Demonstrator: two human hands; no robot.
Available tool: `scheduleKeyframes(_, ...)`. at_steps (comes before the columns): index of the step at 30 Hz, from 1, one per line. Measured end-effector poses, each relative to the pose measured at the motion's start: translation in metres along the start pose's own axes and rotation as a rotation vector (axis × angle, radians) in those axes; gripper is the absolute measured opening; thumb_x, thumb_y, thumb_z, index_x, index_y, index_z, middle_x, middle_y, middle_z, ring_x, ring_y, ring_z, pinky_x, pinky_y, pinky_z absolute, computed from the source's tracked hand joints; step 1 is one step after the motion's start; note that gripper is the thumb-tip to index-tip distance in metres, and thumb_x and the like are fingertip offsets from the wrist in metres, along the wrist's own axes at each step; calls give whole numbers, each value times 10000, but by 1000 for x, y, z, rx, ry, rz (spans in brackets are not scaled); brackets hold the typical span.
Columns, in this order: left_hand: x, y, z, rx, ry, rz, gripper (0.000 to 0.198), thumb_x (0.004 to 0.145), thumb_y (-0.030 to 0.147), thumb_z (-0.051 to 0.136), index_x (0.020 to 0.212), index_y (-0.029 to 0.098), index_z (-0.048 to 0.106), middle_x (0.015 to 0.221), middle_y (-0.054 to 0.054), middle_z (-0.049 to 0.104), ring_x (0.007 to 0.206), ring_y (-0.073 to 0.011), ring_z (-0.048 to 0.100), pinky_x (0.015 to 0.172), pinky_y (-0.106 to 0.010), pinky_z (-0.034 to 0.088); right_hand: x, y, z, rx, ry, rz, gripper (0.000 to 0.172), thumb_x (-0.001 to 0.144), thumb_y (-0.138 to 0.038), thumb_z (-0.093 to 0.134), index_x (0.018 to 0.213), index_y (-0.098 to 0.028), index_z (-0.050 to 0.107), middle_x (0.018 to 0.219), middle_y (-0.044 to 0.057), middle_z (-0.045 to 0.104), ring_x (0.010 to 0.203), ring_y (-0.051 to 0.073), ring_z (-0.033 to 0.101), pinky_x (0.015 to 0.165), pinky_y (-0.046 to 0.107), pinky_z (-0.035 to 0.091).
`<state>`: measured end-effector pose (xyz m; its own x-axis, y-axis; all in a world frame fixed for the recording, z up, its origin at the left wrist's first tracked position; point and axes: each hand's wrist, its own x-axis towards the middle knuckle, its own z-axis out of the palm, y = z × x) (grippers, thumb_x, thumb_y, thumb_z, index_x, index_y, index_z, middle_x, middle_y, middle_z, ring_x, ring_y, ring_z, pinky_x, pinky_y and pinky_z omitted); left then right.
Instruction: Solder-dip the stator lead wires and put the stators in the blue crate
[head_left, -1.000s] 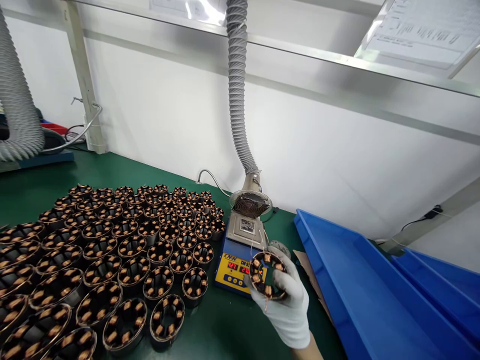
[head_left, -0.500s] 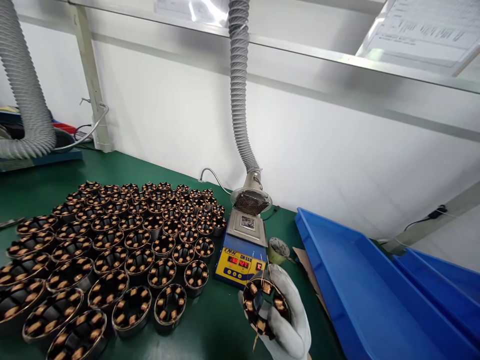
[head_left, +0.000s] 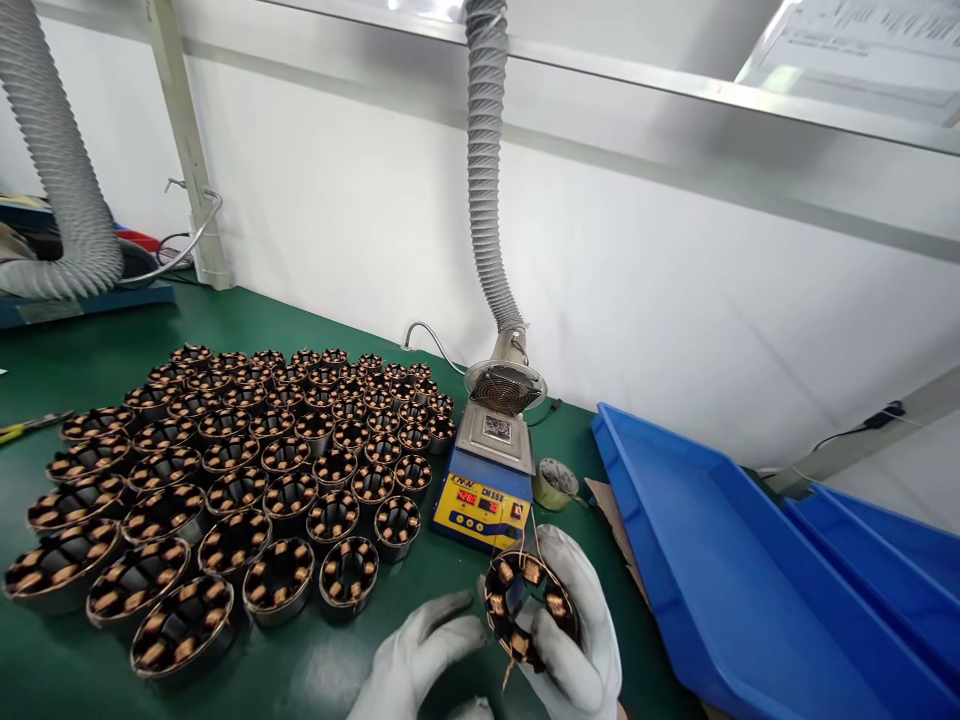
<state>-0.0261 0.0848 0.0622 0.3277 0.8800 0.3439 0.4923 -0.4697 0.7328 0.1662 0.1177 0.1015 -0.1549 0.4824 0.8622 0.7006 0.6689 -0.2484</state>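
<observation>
My right hand point(head_left: 581, 610), in a white glove, grips a wound motor stator point(head_left: 559, 605) with the thumb inside its ring. Copper coils line the stator's inside, thin wire ends stick up at its top, and a short twisted lead hangs below. My left hand point(head_left: 420, 650), also gloved and dark at the fingertips, is just left of the stator with its fingers apart and nothing in them. Behind the stator stands a yellow and blue solder pot point(head_left: 480, 505) with a lit red display. Many similar stators point(head_left: 277, 580) stand in rows on the left.
A ribbed grey hose point(head_left: 487, 170) ends in a round hood above the solder pot. Right of the pot sits a small cup point(head_left: 555, 484). Blue trays point(head_left: 720, 560) lie on the right of the green table point(head_left: 315, 675). Yellow-handled pliers point(head_left: 34, 427) rest at the far left.
My left hand has come into view from below and is close to the stator. My right hand still holds the stator in nearly the same place. The view has shifted slightly.
</observation>
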Motion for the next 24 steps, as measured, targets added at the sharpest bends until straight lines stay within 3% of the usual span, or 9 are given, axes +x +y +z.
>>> scheduleKeyframes(3,10,18,-5,-106,-87,-26,499,708,184,656,1174,344,571,1384,-38,477,1214,-234,500,964,-329,455,-1,0,-3,-18,-63,32,505,874,-217,419,1373,-282,374,1187,108,577,1072,313,573,818,515,537)
scheduleKeyframes(5,14,27,-4,-184,-86,-79,447,683,151,657,1096,316,622,1422,-43,424,1253,-248,456,1002,-375,421,-4,-1,-1,-46,-67,26,482,881,-241,416,1361,-278,390,1180,109,575,1066,302,575,825,501,535)
scheduleKeyframes(9,19,32,3,-381,-49,-157,198,723,136,582,827,256,700,1423,-26,421,1268,-236,439,1037,-377,383,-7,-6,4,-95,-33,-4,482,868,-229,430,1349,-232,404,1145,129,590,1031,290,588,807,476,544)
scheduleKeyframes(11,21,32,5,-525,-22,-163,179,752,163,538,791,234,698,1401,-31,449,1261,-230,445,1021,-353,399,-5,-9,2,-97,-62,-32,526,839,-173,468,1350,-264,383,1154,118,594,1042,280,585,820,466,536)
scheduleKeyframes(15,25,32,1,-770,-83,-204,118,737,213,547,720,182,660,1130,-68,643,1016,-217,602,857,-305,496,15,-12,-12,-1,-263,-135,574,710,-149,598,1246,-288,448,1171,107,586,1034,272,596,822,412,534)
scheduleKeyframes(17,28,33,-4,-821,-162,-262,134,746,246,546,682,166,633,914,-50,684,864,-188,631,774,-278,509,28,-12,-19,145,-461,-23,524,627,-174,661,1123,-255,512,1064,82,623,926,239,638,763,321,550)
scheduleKeyframes(20,35,34,-10,-753,-263,-275,137,736,232,549,634,162,610,837,-29,677,851,-185,621,774,-273,498,42,-9,-24,367,-738,196,466,522,-216,732,957,-259,570,890,-1,643,760,189,651,684,248,541)
scheduleKeyframes(24,35,22,-11,-507,-291,-209,124,637,96,531,567,174,597,775,-19,698,769,-179,640,713,-261,509,52,-2,-24,456,-857,319,436,453,-249,780,858,-245,619,852,-23,644,716,183,625,672,263,523)
